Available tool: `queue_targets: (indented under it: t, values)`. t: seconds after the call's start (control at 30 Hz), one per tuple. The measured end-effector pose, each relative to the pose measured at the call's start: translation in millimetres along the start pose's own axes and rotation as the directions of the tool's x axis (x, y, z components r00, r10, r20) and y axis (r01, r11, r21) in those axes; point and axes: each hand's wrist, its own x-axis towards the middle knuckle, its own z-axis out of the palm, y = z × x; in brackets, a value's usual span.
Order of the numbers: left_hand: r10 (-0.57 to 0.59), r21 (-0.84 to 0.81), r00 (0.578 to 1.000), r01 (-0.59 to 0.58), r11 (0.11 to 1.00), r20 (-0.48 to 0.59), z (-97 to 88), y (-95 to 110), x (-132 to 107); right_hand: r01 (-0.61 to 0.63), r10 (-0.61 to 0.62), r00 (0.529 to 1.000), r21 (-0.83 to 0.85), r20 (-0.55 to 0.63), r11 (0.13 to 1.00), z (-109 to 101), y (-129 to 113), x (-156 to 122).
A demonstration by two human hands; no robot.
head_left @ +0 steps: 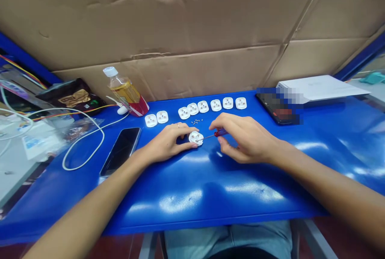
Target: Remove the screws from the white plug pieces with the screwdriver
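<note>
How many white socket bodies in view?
9. Eight socket bodies lie in a gapped row across the blue table; the ninth socket body sits under the left hand, touched by the screwdriver in the right hand.

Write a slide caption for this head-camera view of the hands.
Left hand steadies a white socket while the right hand holds a small screwdriver to it.

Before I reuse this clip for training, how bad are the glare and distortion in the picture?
Head view: bright glare patches streak the blue table; wide-angle bending curves its front edge; a pixelated block hides part of the black tablet-like device; the left hand and right hand look reasonably sharp.
</note>
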Motion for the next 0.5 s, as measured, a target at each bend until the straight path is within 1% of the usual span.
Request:
queue_targets:
  t: [0.1,0.17,0.27,0.33,0.43,0.5]
  values:
    - [0.002,0.003,1.000,-0.002,1.000,0.003,0.3,-0.4,0.2,-0.034,0.035,0.999,-0.060,0.005,0.998,-0.5,0.1,0.2]
    - [0.009,0.007,1.000,-0.009,1.000,0.002,0.7,-0.8,0.3,-0.016,0.016,1.000,-0.068,0.003,0.998,-0.1,0.5,0.0]
    - [0.008,0.009,1.000,-0.008,1.000,-0.005,1.2,-0.9,0.3,0.027,-0.027,1.000,-0.014,-0.012,1.000,0.8,1.5,-0.5]
    - [0.006,0.011,1.000,-0.006,1.000,-0.006,1.1,-0.5,0.2,0.030,-0.030,0.999,0.000,-0.016,1.000,1.3,2.7,-0.7]
    - [0.005,0.018,1.000,-0.005,1.000,0.002,0.8,0.3,0.0,0.024,-0.025,1.000,-0.058,-0.006,0.998,1.7,4.5,-0.3]
    - [0.007,0.022,1.000,-0.007,1.000,0.004,0.6,0.4,-0.1,0.053,-0.054,0.998,-0.077,-0.011,0.996,1.6,4.6,0.7]
